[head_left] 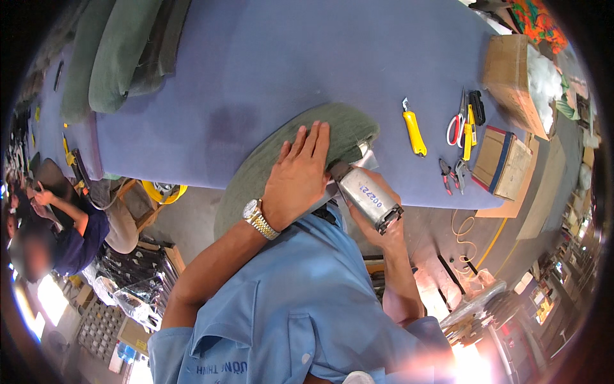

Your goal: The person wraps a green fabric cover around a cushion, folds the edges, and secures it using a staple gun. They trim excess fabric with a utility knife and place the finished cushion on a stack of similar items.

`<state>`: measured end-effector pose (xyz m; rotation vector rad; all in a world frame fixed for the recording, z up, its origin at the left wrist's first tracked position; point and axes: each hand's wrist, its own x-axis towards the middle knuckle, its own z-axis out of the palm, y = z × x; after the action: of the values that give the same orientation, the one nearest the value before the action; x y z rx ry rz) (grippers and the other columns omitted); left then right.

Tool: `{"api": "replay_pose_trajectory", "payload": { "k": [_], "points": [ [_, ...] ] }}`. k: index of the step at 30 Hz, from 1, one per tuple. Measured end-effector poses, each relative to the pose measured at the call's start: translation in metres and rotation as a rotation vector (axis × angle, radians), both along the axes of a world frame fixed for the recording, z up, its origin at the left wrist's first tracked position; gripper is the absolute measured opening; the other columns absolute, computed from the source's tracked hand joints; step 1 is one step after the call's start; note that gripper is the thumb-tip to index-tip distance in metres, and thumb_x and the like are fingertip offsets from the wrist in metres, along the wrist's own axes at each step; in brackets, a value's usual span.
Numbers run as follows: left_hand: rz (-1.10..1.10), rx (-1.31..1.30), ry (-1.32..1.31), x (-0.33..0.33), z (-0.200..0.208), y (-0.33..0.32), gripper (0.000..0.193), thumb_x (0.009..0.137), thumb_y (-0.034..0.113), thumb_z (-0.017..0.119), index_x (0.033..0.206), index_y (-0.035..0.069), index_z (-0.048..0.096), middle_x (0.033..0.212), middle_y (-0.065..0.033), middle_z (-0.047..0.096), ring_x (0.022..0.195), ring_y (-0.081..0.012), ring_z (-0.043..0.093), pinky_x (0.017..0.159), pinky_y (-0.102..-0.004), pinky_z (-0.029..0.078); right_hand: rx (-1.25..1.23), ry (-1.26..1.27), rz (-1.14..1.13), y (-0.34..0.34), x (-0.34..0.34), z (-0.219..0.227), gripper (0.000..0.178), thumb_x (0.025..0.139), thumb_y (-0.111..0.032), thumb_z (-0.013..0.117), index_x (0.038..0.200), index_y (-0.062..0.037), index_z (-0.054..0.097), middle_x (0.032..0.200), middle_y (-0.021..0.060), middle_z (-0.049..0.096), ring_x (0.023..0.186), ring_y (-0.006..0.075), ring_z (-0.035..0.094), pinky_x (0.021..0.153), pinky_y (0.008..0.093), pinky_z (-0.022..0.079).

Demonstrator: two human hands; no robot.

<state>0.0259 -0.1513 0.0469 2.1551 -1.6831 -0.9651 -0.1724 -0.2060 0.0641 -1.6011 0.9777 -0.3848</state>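
Note:
My left hand lies flat with its fingers stretched out on a curved, green fabric-covered padded piece. This piece rests at the table's near edge and reaches back toward my body. In my right hand is a silver, dark-ended staple gun, with the fingers wrapped round it and partly hidden beneath it. Its dark end sits close to the padded piece's right end, beside my left hand. Pale material shows at that end of the piece. Whether the tool touches the piece, I cannot tell.
On the blue table lie a yellow-handled tool, scissors and red-handled pliers to the right. A cardboard box holds white stuffing. Long green padded pieces lie far left. Another person is at left.

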Motion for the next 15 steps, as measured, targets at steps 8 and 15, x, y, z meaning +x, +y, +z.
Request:
{"api": "replay_pose_trajectory", "payload": {
  "k": [8,15],
  "points": [
    [0.003,-0.057,-0.021,0.006,-0.002,-0.001,0.084,0.086,0.010,0.072,0.157,-0.005,0.029,0.157,-0.0271,0.044,0.147,-0.0441,0.042,0.118,-0.0546,0.041,-0.090,-0.047,-0.087,0.018,0.006,-0.011,0.062,0.074,0.005,0.078,0.133,0.0029,0.063,0.116,0.0173,0.073,0.103,0.0214,0.072,0.091,0.0317,0.056],
    [0.027,-0.051,0.006,0.006,0.003,0.001,0.090,0.081,0.005,0.072,0.158,-0.006,0.026,0.156,-0.0304,0.044,0.147,-0.0449,0.042,0.120,-0.0511,0.039,-0.117,-0.062,-0.032,0.021,-0.004,-0.013,0.064,0.074,0.004,0.079,0.135,0.0038,0.062,0.119,0.0181,0.073,0.105,0.0243,0.074,0.092,0.0333,0.056]
  ]
}}
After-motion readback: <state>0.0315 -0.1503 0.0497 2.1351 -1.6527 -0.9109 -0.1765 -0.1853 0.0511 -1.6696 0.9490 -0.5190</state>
